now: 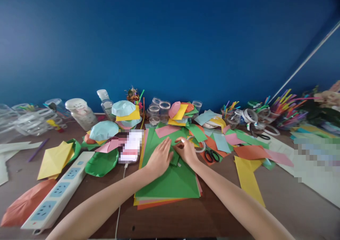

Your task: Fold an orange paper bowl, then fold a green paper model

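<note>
My left hand (159, 157) lies flat on a stack of coloured craft paper (170, 183), whose top sheet is green. Its fingertips reach a small folded piece of green paper (174, 158). My right hand (186, 151) sits just beyond, with its fingers closed at the upper edge of that fold. The fold is partly hidden beneath my fingers. Orange, pink and yellow sheets show along the stack's lower edges.
To the left lie a white power strip (57, 190), a pixelated phone (130, 146) with a white cable, and paper shapes. Black-handled scissors (211, 155) lie to the right among loose paper. Clear jars and cups, tape rolls and coloured straws (287, 107) stand along a blue wall.
</note>
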{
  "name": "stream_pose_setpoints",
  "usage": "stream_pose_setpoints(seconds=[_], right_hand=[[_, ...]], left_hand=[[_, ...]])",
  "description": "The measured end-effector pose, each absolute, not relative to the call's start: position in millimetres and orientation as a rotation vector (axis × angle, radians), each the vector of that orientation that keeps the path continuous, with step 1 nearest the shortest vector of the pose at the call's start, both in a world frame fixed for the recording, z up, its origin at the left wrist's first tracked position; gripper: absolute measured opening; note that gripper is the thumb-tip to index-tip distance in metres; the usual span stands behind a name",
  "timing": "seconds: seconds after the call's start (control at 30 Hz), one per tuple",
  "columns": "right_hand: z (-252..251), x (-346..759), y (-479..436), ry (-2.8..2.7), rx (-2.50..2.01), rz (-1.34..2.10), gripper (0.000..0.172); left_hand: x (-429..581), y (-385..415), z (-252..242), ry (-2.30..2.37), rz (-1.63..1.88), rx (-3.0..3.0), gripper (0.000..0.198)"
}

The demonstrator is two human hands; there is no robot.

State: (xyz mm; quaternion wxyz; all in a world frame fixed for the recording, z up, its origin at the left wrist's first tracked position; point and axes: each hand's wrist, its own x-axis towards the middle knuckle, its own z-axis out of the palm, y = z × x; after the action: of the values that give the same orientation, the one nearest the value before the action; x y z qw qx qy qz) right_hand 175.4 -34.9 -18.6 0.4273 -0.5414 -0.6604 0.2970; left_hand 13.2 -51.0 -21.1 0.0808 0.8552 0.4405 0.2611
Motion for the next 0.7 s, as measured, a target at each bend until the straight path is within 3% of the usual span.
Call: stream_pose_setpoints(seconds=[0.07, 0.17, 0.7], right_hand=[[-21, 174, -35, -1.694, -1.366, 0.677, 0.012], [-24, 172, -35, -1.728, -1.379, 0.601, 0.016], [-36, 175, -32, -1.936, -1.358, 0.336, 0.031]], left_hand=[[17, -56, -29, 1.273, 0.589, 2.672, 0.063], [20, -60, -34, 1.299, 0.419, 2.721, 0.069], [15, -66, -24, 1.278, 0.291, 2.725, 0.072]])
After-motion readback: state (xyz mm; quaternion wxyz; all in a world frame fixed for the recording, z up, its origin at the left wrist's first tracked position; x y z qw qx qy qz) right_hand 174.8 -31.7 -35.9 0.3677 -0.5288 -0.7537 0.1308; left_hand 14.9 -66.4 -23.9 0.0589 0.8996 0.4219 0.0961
